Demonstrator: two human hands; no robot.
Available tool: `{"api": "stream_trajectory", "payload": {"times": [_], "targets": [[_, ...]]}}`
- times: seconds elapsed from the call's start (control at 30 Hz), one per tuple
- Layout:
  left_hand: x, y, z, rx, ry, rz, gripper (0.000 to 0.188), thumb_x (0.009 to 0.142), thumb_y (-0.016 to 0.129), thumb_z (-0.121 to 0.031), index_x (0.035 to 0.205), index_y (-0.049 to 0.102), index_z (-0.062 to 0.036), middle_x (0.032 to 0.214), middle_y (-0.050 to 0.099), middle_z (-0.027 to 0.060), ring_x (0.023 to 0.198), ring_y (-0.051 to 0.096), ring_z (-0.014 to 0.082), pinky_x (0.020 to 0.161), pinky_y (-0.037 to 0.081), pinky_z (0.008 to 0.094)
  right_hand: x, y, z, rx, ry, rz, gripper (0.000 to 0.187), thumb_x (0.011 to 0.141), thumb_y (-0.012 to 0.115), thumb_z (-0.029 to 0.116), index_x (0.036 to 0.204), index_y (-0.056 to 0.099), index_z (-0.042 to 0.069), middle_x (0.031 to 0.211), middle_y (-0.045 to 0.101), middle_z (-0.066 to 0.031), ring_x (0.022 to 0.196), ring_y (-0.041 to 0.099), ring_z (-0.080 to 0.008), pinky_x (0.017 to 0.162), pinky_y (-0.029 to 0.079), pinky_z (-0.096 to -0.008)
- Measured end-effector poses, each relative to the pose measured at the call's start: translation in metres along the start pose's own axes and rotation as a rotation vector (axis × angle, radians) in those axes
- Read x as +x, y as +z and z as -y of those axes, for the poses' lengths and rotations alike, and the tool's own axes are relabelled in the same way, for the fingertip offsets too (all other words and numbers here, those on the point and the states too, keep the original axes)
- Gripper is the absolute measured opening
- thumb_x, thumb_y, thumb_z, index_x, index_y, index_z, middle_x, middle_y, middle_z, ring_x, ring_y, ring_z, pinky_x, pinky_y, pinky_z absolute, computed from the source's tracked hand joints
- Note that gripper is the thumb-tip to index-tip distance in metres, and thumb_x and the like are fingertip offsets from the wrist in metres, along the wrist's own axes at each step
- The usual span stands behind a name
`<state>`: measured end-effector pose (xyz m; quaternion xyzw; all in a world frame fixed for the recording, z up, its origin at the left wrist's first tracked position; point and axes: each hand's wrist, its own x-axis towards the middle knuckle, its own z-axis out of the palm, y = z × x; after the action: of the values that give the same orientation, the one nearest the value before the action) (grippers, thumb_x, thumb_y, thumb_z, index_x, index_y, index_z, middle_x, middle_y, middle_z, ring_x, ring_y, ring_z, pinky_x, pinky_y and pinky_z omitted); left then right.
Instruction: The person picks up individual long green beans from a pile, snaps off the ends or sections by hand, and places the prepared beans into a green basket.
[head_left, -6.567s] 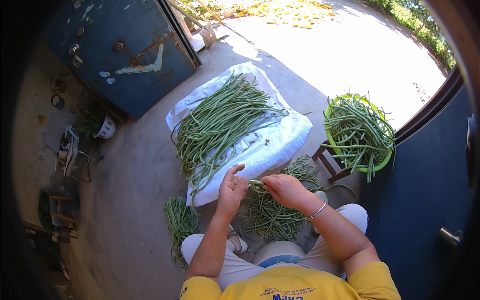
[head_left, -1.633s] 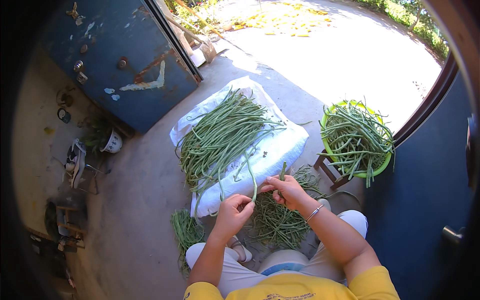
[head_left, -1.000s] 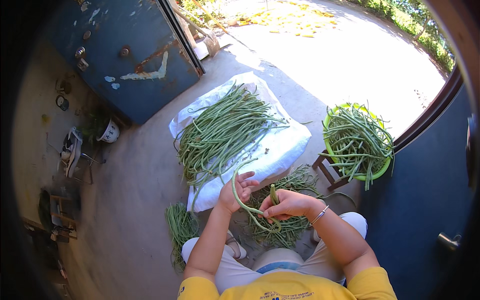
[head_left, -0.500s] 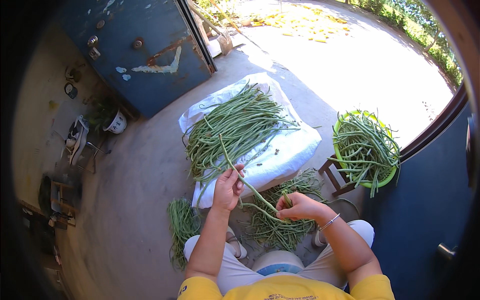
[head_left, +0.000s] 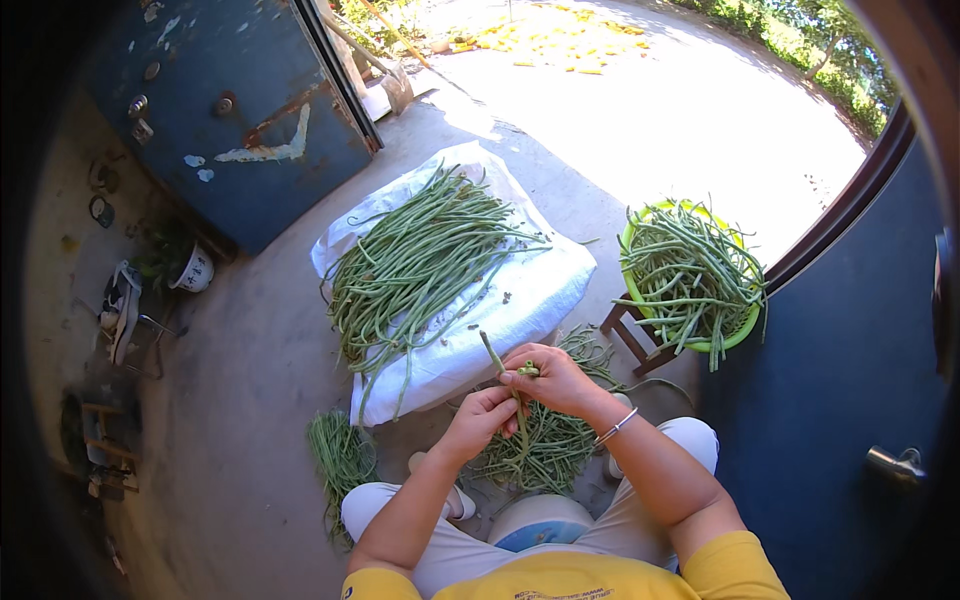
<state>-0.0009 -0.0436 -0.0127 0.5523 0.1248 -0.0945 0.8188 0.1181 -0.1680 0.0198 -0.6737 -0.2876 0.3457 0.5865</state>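
Note:
My left hand (head_left: 481, 422) pinches a long green bean (head_left: 489, 349) from below. Just above and to its right, my right hand (head_left: 556, 378) grips the same bean near its upper part, with several short cut or snapped bean pieces (head_left: 528, 369) showing between its fingers. The two hands are almost touching. Ahead of them a large heap of long beans (head_left: 420, 255) lies across a white woven sack (head_left: 535, 290). Beneath my hands a pile of beans (head_left: 545, 445) rests on the floor.
To the right, a lime-green basin (head_left: 627, 240) full of beans stands on a small dark stool (head_left: 628, 335). A bundle of beans (head_left: 340, 455) lies at left. Blue metal doors (head_left: 250, 130) flank the opening. A shovel (head_left: 397, 90) leans near the doorway.
My hands have come together, the left moving down and the right moving up and left. The long bean that stretched between them now shows a much shorter upright length. The view has shifted slightly right.

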Motion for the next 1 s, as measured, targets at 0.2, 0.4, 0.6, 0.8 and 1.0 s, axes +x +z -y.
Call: {"api": "stream_trajectory", "payload": {"times": [0.2,0.4,0.6,0.8,1.0], "targets": [[-0.012,-0.019,-0.02,0.198,0.166,-0.328,0.021,0.085,0.06,-0.023,0.092,0.057,-0.0034,0.075,0.055,-0.0006,0.055,0.046,0.0035,0.048,0.036,0.0167,-0.012,-0.001,0.008,-0.401,-0.055,0.063,0.018,0.079,0.063,0.019,0.087,0.062,0.003,0.068,0.059,-0.0116,0.065,0.058,-0.0205,0.061,0.046,-0.0319],[-0.017,-0.009,-0.039,0.557,0.23,-0.409,0.02,0.084,0.059,-0.02,0.077,0.057,-0.0007,0.061,0.05,-0.0036,0.054,0.04,0.0029,0.048,0.033,0.0202,-0.022,0.007,-0.007,-0.63,-0.395,0.039,0.013,0.076,0.063,0.013,0.084,0.06,0.004,0.074,0.059,-0.0121,0.07,0.058,-0.0308,0.062,0.046,-0.038],[-0.015,-0.019,-0.028,0.592,0.287,-0.354,0.022,0.087,0.055,-0.021,0.078,0.056,-0.0011,0.06,0.05,-0.0008,0.051,0.04,0.0051,0.046,0.032,0.0209,-0.029,0.007,0.009,-0.708,-0.47,-0.039,0.013,0.076,0.063,0.012,0.086,0.058,0.004,0.075,0.059,-0.0106,0.068,0.058,-0.0287,0.059,0.047,-0.0362],[-0.022,0.005,-0.039,-0.551,0.28,-0.057,0.015,0.089,0.053,-0.016,0.081,0.053,-0.0041,0.059,0.047,-0.0001,0.048,0.038,0.0058,0.043,0.029,0.0184,-0.025,0.003,-0.001,-0.576,-0.531,-0.085,0.013,0.074,0.064,0.01,0.086,0.06,0.007,0.078,0.059,-0.0096,0.068,0.058,-0.0278,0.059,0.047,-0.0345],[-0.033,-0.022,-0.063,0.554,0.263,-0.093,0.021,0.082,0.059,-0.014,0.1,0.056,-0.002,0.092,0.056,0.0067,0.082,0.053,0.0137,0.073,0.042,0.0242,-0.021,-0.011,0.001,-0.036,-0.205,-0.139,0.014,0.082,0.062,0.017,0.086,0.065,0.004,0.068,0.059,-0.0008,0.055,0.052,-0.0118,0.05,0.042,-0.0243]]}}
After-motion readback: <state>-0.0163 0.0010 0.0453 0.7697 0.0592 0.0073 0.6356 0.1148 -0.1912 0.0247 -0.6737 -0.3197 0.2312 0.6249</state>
